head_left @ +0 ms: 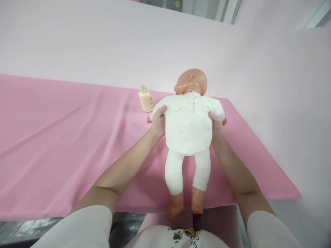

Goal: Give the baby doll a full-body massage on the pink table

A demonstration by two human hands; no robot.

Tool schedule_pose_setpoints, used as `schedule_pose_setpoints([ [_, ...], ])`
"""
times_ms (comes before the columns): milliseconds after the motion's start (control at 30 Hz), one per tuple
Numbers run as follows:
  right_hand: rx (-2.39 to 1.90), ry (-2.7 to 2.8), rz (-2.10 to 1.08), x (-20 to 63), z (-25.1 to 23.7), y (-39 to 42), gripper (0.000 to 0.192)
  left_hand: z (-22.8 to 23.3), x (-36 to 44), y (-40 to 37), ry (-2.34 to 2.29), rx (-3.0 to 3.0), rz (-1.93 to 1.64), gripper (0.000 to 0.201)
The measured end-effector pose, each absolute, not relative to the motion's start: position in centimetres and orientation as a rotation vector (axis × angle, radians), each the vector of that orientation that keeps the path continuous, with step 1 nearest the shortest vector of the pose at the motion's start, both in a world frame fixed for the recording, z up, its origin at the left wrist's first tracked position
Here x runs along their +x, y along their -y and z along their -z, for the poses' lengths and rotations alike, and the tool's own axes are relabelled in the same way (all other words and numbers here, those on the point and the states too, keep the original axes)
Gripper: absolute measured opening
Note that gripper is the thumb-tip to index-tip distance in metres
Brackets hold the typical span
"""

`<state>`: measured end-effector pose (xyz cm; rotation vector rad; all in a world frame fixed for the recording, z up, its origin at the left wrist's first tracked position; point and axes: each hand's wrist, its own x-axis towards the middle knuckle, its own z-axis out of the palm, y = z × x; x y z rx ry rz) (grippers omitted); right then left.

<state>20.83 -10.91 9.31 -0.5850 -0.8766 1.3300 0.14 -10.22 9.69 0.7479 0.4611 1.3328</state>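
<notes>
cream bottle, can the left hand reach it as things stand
Probably not without letting go: the left hand holds the doll at its side. The cream bottle stands close beyond it, so a freed hand could likely get there.

A pink cloth [64, 144] covers the tabletop [263, 170], with long soft creases running across its left part. On it, near the back edge, stands a cream-coloured pump bottle [146, 100] with small dark print on its side. Behind rises a pale pinkish wall [90, 44]. At the top, a window [200, 9] with a light frame [228, 12] is cut off by the view; a dark, shiny floor [28, 228] shows at lower left
</notes>
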Motion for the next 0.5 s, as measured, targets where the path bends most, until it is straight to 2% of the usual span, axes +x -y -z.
schedule_pose_setpoints([
  [200,-0.578,0.875,-1.221,20.3,-12.7,13.7,0.052,-12.5,0.6,13.3,-0.478,0.756,-1.294,0.041],
  [367,-0.576,0.927,-1.207,20.6,-14.9,16.2,0.053,-13.0,0.5,15.3,-0.47,0.818,-1.312,0.035],
  [500,-0.531,0.985,-1.084,20.3,-16.4,18.2,0.058,-13.2,0.1,16.5,-0.374,0.987,-1.261,0.044],
])
